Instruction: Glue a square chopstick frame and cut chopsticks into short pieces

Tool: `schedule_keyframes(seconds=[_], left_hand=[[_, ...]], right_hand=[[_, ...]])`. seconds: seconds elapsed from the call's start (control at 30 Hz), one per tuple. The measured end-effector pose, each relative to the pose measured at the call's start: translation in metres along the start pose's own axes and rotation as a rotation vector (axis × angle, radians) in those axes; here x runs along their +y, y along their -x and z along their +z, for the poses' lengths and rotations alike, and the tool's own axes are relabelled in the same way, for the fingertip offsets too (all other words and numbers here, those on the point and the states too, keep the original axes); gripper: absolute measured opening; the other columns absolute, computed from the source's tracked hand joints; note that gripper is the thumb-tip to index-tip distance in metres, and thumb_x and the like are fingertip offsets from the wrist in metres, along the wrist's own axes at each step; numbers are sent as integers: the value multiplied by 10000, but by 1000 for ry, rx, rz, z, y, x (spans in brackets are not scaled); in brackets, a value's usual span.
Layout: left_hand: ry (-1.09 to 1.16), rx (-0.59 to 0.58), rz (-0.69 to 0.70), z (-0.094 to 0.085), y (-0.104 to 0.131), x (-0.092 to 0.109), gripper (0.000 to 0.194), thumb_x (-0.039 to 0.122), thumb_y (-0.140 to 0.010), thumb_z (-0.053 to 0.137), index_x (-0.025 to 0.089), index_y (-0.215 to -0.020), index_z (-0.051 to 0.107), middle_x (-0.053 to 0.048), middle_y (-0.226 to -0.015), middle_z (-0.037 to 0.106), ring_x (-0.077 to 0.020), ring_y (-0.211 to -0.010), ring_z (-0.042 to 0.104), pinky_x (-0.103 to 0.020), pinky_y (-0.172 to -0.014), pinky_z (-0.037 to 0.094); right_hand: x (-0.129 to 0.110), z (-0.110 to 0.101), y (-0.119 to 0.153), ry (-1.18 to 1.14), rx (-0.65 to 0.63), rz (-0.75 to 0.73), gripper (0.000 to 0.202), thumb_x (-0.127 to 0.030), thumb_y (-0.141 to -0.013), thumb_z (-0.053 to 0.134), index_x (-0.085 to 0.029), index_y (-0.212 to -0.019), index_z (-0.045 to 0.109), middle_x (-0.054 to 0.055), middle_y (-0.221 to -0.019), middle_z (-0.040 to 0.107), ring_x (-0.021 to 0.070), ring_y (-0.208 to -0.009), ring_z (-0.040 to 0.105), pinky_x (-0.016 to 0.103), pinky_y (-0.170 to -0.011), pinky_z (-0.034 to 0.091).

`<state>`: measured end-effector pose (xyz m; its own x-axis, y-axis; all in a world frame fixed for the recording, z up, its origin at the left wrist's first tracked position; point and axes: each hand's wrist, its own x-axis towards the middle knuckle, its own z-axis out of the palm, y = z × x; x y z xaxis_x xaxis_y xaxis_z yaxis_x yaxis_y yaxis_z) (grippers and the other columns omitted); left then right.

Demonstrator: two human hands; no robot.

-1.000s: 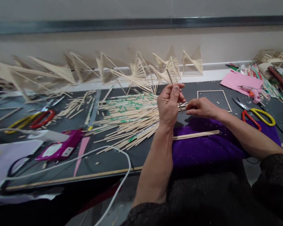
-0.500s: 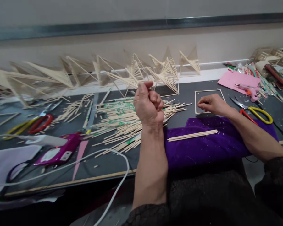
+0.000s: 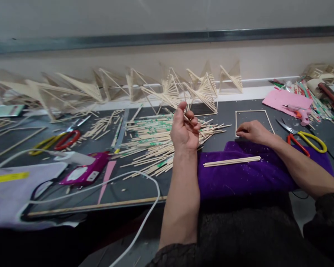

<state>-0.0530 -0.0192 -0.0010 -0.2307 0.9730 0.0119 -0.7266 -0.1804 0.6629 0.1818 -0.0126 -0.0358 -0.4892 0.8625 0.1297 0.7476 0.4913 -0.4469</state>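
Note:
My left hand (image 3: 185,128) is raised palm up over the heap of thin wooden sticks (image 3: 147,137), its fingers curled in. Whether a stick lies inside the curl I cannot make out. To the right, my right hand (image 3: 252,131) has its fingertips pinched together at the near left corner of a square stick frame (image 3: 250,111) lying on the dark table. What the pinch holds, if anything, is hidden. A few loose wooden sticks (image 3: 231,161) lie side by side on the folded purple cloth (image 3: 239,178) in front of me.
Twisted stick structures (image 3: 203,92) line the wall. Scissors (image 3: 303,137) lie right of the frame, near a pink glue gun (image 3: 302,113). Leftward are more scissors (image 3: 61,139), a ruler (image 3: 122,129), a magenta device (image 3: 85,170) and a looping white cable (image 3: 144,222).
My left hand's fingers have loosened slightly from a tighter fist. My right fingertips have come down closer to the frame's near left corner. The view has shifted a little to the left.

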Motion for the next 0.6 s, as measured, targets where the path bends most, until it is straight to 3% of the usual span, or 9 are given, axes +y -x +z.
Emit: schedule_keyframes(seconds=[0.1, 0.23, 0.33, 0.4, 0.47, 0.6], left_hand=[[-111, -22, 106, -4, -2, -5, 94, 313, -873, 594, 236, -855, 646, 73, -555, 499, -23, -369, 346, -142, -326, 227], [-493, -218, 334, 2, 13, -35, 188, 382, -841, 619, 211, -784, 673, 94, -448, 352, -44, -348, 256, -178, -343, 194], [-925, -484, 683, 8, 30, -56, 319, 426, -884, 536, 189, -711, 662, 14, -583, 556, -87, -539, 500, -199, -508, 373], [-1146, -599, 873, 10, 38, -63, 345, 413, -921, 467, 186, -749, 662, -19, -669, 615, -108, -622, 552, -219, -565, 391], [-1261, -625, 998, 9, 42, -63, 365, 387, -950, 408, 183, -772, 652, -27, -686, 625, -111, -634, 559, -221, -566, 378], [-1263, -606, 1121, 7, 44, -58, 374, 374, -965, 379, 183, -772, 636, -26, -667, 621, -109, -626, 558, -220, -564, 376]], right_hand=[[-2, 0, 1, 31, -7, -2, 193, -249, -855, 559, -183, -915, 730, 52, -849, 733, 153, -732, 639, 246, -646, 401], [-1, 1, 3, 2, 0, 1, 216, -283, -852, 550, -175, -911, 727, 49, -815, 726, 152, -693, 620, 247, -621, 386], [1, 3, 3, -42, 28, -35, 231, -304, -849, 535, -166, -882, 718, 48, -795, 717, 155, -681, 602, 245, -611, 377], [2, 6, 3, -66, 60, -67, 222, -295, -834, 529, -166, -855, 708, 50, -782, 707, 160, -678, 590, 248, -608, 374], [0, 8, 3, -88, 76, -90, 215, -289, -820, 519, -166, -824, 695, 51, -771, 698, 165, -682, 584, 252, -614, 375], [-5, 9, -1, -75, 44, -100, 262, -326, -802, 478, -146, -717, 647, 47, -694, 649, 160, -637, 552, 253, -581, 354]])
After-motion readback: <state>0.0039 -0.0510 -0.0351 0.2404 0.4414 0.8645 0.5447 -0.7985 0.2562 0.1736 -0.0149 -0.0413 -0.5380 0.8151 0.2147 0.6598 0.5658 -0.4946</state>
